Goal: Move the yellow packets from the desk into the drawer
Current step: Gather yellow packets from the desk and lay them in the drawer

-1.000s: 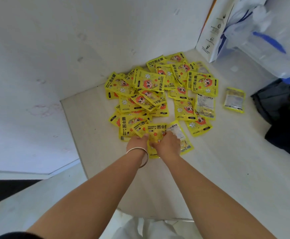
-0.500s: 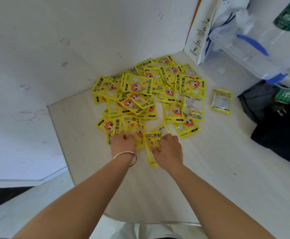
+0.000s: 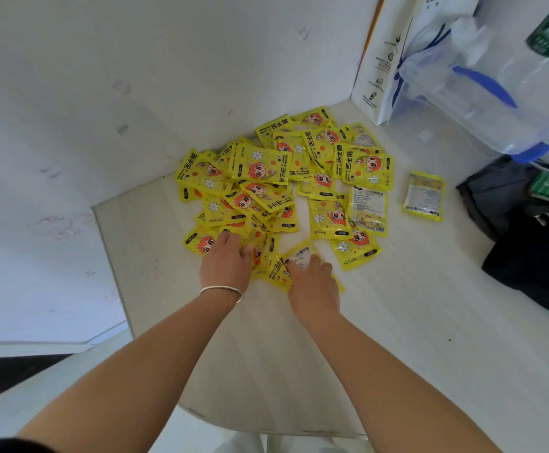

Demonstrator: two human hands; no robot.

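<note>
Resting palm-down at the near edge of the pile, both hands press on yellow packets. The left hand (image 3: 225, 264), with a thin bracelet (image 3: 222, 291) at the wrist, lies flat with fingers spread over several overlapping packets; whether it grips any of them cannot be told. The right hand (image 3: 314, 282) lies just beside it, apart from it, fingers curled onto a packet (image 3: 299, 255) turned printed-back up, with others bunched beneath the palm; a firm grip cannot be confirmed. The pile of yellow packets (image 3: 266, 178) spreads from the hands toward the far corner of the pale bench (image 3: 397, 322), where two white walls meet. One single packet (image 3: 425, 196) lies face-down, well apart from the pile toward the right edge. A white paper bag (image 3: 384, 60) stands at the far edge. A clear plastic container with blue trim (image 3: 482, 103) sits beside it. Dark bags (image 3: 534, 243) occupy the right edge. No drawer appears in view.
</note>
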